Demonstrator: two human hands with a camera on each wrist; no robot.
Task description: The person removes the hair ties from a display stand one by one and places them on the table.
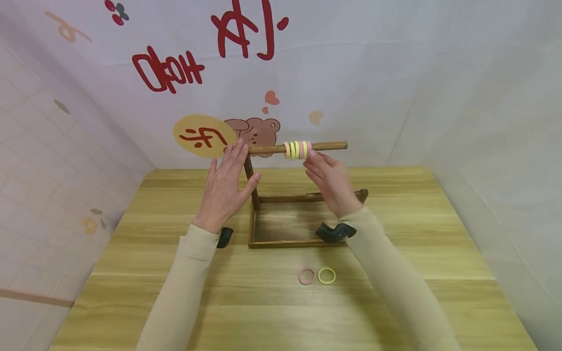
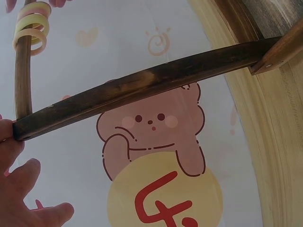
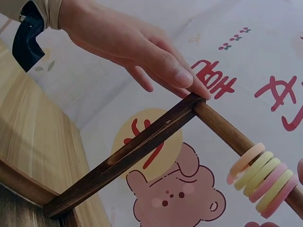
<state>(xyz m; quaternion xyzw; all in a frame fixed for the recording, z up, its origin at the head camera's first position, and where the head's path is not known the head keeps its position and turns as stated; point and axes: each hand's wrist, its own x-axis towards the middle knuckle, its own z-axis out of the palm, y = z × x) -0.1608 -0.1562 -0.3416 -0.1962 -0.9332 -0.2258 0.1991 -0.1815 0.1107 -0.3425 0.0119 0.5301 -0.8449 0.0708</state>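
A dark wooden stand has an upright post point(image 3: 128, 156) and a horizontal rod point(image 1: 331, 146) at its top. Several rings point(image 1: 294, 150) in orange, yellow and pink sit side by side around the rod, near its middle. My left hand point(image 1: 225, 187) has its fingers extended, with fingertips touching the corner where post and rod meet. At the outer end of the row, my right hand point(image 1: 331, 180) pinches the last pink ring point(image 1: 309, 146) between thumb and fingers. The right wrist view shows only bits of those fingers at its edge.
The stand's tray-like base point(image 1: 285, 243) lies on the wood-grain table point(image 1: 246, 302). In front of it, a pink ring point(image 1: 300, 278) and a yellow ring point(image 1: 327, 283) lie flat, side by side. A printed white cloth point(image 1: 351, 73) hangs behind the table.
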